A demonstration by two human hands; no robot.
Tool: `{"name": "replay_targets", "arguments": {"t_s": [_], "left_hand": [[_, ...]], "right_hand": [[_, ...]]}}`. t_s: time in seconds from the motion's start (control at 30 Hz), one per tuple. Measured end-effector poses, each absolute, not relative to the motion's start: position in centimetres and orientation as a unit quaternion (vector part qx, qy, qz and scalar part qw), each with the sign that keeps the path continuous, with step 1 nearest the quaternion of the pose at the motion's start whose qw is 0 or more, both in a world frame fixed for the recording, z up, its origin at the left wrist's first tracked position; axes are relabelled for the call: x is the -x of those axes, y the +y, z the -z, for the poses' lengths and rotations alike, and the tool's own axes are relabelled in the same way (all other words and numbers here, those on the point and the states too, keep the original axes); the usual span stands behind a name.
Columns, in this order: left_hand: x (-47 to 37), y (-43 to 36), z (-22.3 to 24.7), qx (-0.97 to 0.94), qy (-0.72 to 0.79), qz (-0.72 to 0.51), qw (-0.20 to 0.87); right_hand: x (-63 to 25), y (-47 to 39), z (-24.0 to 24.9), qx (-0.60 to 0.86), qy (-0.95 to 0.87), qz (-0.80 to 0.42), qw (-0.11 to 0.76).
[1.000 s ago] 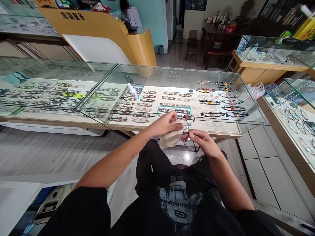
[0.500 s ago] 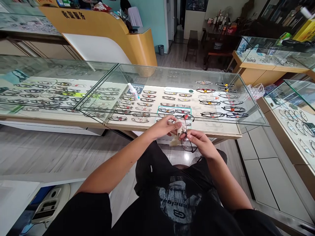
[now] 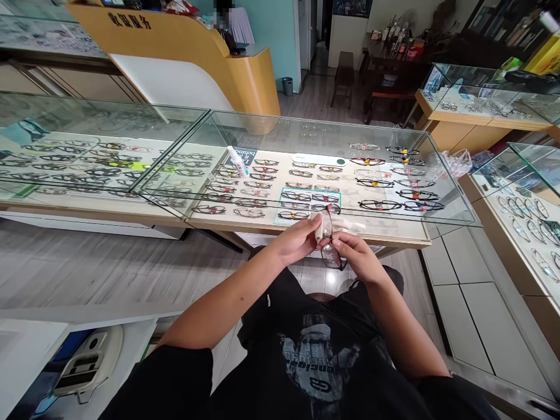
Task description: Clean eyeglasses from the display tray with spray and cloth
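In front of my lap, over the near edge of the display case, my right hand [image 3: 356, 254] grips a pair of dark-framed eyeglasses [image 3: 333, 258] turned on end. One lens hangs lowest, and drops or glare speckle it. My left hand [image 3: 300, 240] is closed on a pale cleaning cloth [image 3: 320, 232], which is wrapped over the upper lens. Part of the cloth spreads out behind the frame to the right. An orange-red tag shows near the top of the eyeglasses. My left fingertips are mostly hidden behind the cloth.
The glass display case [image 3: 385, 230] holds rows of spectacle frames. On its top lies a white tube or bottle [image 3: 237, 161]. Another case [image 3: 516, 245] stands close on my right. Behind are a curved wooden counter [image 3: 254, 76], a bin [image 3: 287, 86] and a bench [image 3: 343, 76].
My left hand has shifted slightly right, with the thumb now on the upper lens. The cloth's loose end has swung from below to the right side. My right hand still grips the eyeglasses.
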State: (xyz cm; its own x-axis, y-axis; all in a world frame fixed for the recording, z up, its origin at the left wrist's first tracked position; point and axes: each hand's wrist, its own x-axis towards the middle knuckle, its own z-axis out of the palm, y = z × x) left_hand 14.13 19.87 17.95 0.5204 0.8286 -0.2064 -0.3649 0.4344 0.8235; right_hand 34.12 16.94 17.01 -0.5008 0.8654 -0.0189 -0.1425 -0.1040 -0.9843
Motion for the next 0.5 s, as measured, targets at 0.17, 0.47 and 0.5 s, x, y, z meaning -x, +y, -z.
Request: {"name": "replay_targets", "arguments": {"t_s": [0.17, 0.47, 0.5], "left_hand": [[-14.7, 19.8, -17.9, -0.32, 0.323, -0.425, 0.782], [-15.5, 19.5, -17.8, -0.336, 0.377, -0.442, 0.742], [-15.5, 19.5, -17.8, -0.336, 0.382, -0.446, 0.736]], "right_hand": [[-33.4, 17.3, -15.4, 0.338, -0.467, -0.713, 0.399], [-32.2, 17.2, -14.1, 0.337, -0.413, -0.742, 0.407], [-32.2, 17.2, -14.0, 0.336, -0.413, -0.742, 0.408]]}}
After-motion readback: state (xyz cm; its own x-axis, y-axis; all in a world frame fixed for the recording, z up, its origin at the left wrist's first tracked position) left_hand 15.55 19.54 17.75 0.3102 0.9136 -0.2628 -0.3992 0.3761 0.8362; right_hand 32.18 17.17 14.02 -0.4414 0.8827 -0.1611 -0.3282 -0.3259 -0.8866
